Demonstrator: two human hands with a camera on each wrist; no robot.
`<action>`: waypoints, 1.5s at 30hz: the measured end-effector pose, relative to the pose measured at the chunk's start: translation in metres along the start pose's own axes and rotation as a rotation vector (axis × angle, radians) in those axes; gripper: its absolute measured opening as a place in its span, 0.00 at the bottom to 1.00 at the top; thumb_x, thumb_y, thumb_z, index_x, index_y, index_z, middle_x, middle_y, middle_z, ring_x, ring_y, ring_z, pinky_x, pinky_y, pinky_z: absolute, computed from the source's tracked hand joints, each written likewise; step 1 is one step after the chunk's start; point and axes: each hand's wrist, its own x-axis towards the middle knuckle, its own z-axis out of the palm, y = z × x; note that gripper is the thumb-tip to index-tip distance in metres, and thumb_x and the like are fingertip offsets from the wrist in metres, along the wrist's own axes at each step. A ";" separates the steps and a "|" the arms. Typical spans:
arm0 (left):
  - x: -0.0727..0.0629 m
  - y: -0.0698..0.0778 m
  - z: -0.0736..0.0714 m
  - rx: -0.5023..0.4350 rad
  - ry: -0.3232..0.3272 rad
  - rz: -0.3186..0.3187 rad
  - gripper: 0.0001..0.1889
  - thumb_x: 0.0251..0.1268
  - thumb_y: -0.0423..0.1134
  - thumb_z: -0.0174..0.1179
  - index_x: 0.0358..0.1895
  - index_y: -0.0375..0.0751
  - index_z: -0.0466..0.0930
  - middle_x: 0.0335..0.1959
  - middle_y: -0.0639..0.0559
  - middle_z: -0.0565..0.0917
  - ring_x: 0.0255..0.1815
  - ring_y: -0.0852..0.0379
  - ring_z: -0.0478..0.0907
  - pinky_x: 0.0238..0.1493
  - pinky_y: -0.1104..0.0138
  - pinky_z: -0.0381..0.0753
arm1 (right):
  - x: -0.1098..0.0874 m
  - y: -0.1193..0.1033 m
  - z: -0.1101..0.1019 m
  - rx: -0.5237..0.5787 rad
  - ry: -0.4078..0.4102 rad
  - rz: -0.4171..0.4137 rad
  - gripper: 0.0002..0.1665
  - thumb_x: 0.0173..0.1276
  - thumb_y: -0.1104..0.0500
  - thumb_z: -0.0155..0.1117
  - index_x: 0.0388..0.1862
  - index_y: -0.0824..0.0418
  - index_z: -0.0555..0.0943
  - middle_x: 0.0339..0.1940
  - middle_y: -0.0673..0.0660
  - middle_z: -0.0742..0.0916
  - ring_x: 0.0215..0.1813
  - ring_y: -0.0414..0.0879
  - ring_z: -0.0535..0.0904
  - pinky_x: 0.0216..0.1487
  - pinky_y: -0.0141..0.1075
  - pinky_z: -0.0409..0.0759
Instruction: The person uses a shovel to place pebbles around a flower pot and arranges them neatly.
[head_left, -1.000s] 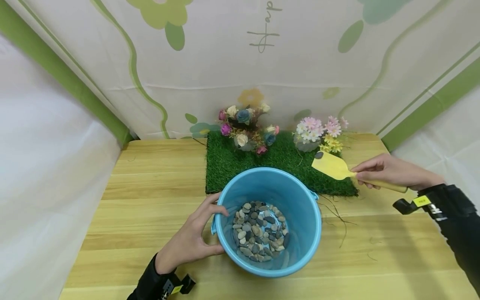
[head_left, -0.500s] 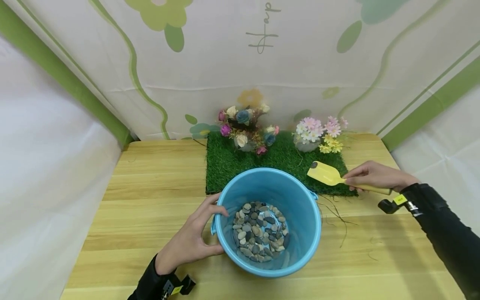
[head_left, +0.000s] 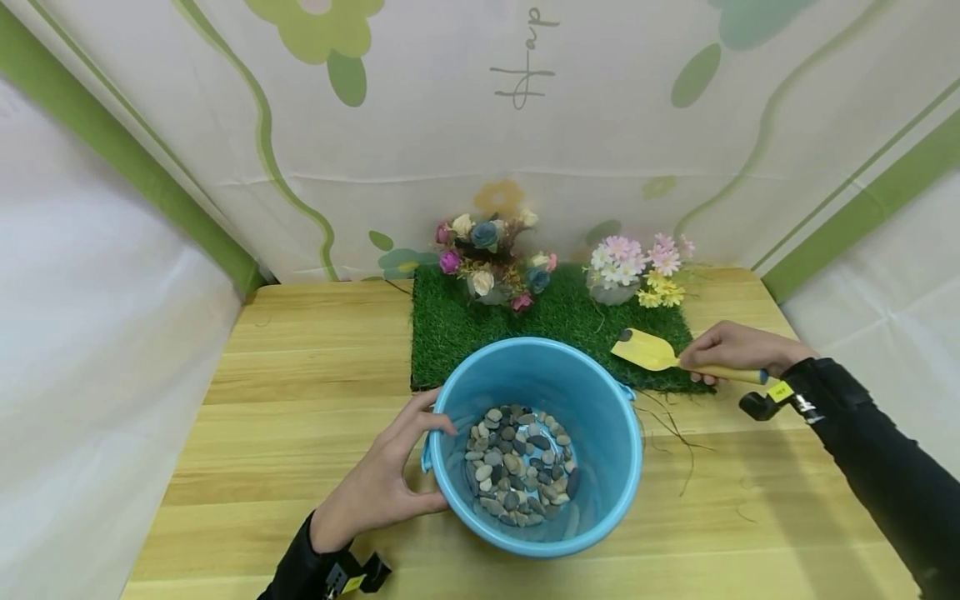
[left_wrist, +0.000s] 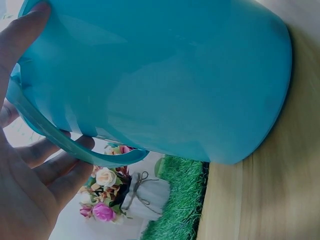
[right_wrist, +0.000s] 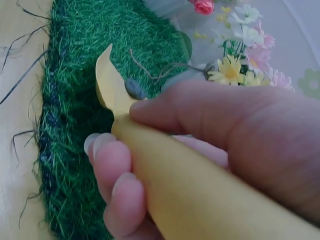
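Note:
A light blue bucket (head_left: 538,533) stands on the wooden table, with several grey and tan pebbles (head_left: 517,467) on its bottom. My left hand (head_left: 386,475) grips its left rim, fingers over the edge and thumb against the outer wall. In the left wrist view the bucket's handle (left_wrist: 65,142) hangs down by the palm. My right hand (head_left: 731,348) holds a small yellow trowel (head_left: 647,350) by its handle, right of the bucket and over the grass mat's edge. One dark pebble (head_left: 626,335) lies near the blade's tip; it also shows beside my thumb in the right wrist view.
Behind the bucket lies a green artificial grass mat (head_left: 442,333). Two flower arrangements stand on it, a mixed rose bunch (head_left: 483,258) and a pink, white and yellow one (head_left: 622,262). Loose dark strands (head_left: 678,433) lie on the table. A printed curtain (head_left: 420,125) hangs behind.
My right hand has moved left and slightly toward me, bringing the trowel with its dark pebble nearer the bucket. The left hand and bucket have stayed in place.

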 end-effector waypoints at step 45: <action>-0.001 0.000 0.000 0.009 -0.002 -0.010 0.36 0.46 0.35 0.81 0.59 0.50 0.69 0.75 0.36 0.61 0.72 0.35 0.63 0.64 0.48 0.76 | -0.013 -0.053 -0.016 -0.118 -0.007 0.126 0.17 0.82 0.59 0.52 0.53 0.69 0.83 0.32 0.59 0.84 0.28 0.50 0.76 0.37 0.39 0.78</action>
